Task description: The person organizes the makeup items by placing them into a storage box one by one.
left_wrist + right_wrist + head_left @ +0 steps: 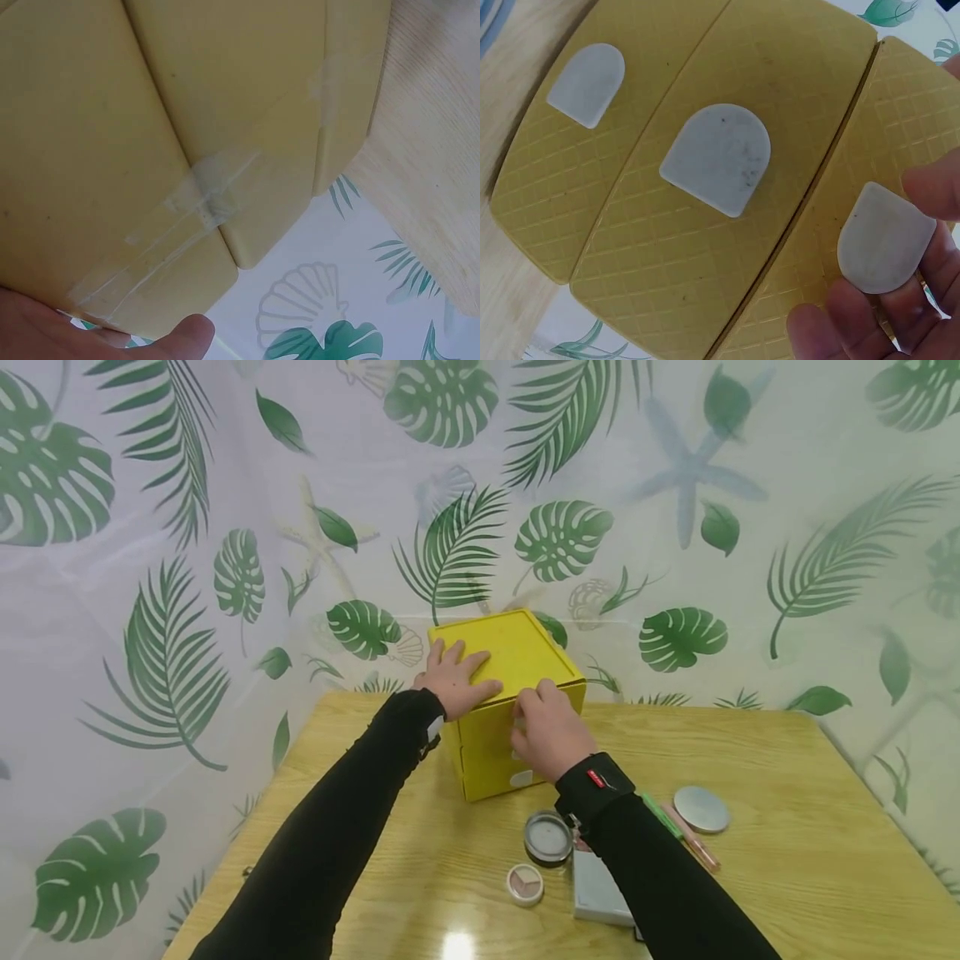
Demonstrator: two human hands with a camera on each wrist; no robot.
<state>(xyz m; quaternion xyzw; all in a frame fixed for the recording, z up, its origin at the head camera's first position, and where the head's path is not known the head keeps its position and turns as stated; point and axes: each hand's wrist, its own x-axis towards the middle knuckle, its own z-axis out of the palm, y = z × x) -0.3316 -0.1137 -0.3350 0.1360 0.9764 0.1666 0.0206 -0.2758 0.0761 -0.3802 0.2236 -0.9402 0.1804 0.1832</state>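
A yellow box with stacked drawers (517, 652) stands on the table, close to the patterned backdrop. My left hand (456, 683) rests on its top with fingers spread. The left wrist view has the plain side of the box, with strips of clear tape (187, 210) across its seams. At the upper front edge is my right hand (553, 732), its fingers bent. In the right wrist view it pinches the white tab (885, 238) of the top drawer. Below that drawer, the middle tab (716, 159) and the bottom tab (589, 84) are untouched.
In front of the box lie a dark-rimmed round case (547, 837), a small round palette (525, 885) and a white box (596, 889) partly under my right sleeve. Right of that sleeve are a green stick (663, 816), a pink tube (696, 842) and a silver disc (701, 808).
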